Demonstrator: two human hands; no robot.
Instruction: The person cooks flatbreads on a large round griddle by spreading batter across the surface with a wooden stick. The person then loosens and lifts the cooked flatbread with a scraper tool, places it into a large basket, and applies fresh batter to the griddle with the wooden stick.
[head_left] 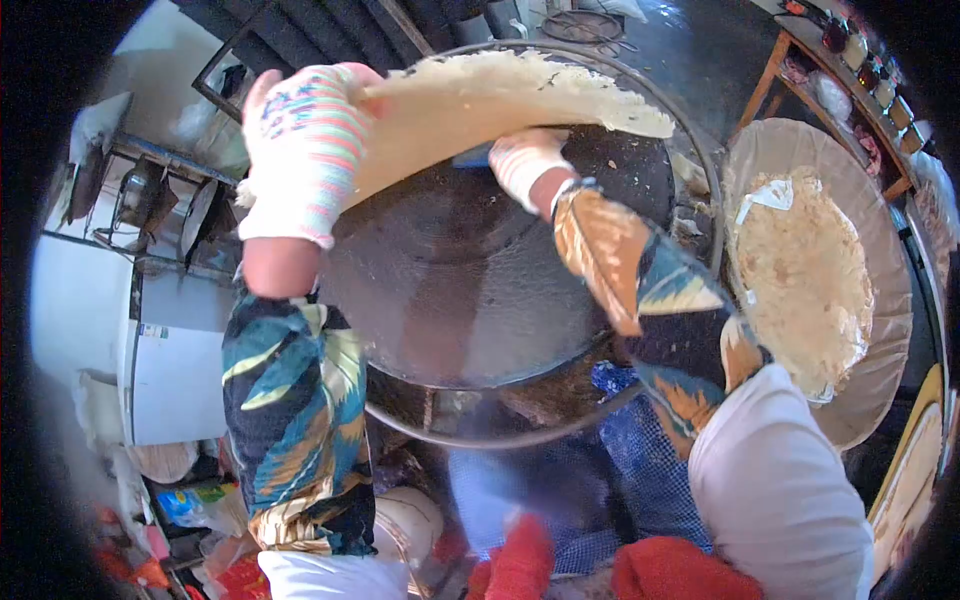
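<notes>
A large, thin flatbread is lifted off the far left of a round dark griddle, its ragged far edge curving along the back rim. My left hand, in a striped knit glove, is closed on the flatbread's left end above the griddle. Under the raised sheet, close to the griddle surface, is my right hand, also gloved. Its fingers look curled at a flat blue tool, mostly hidden, whose kind I cannot make out for certain.
A metal hoop surrounds the griddle. On the right stands a cloth-lined oval basket holding pale flatbread. Behind it is a wooden shelf with bottles. A white cabinet and a rack of utensils are at left.
</notes>
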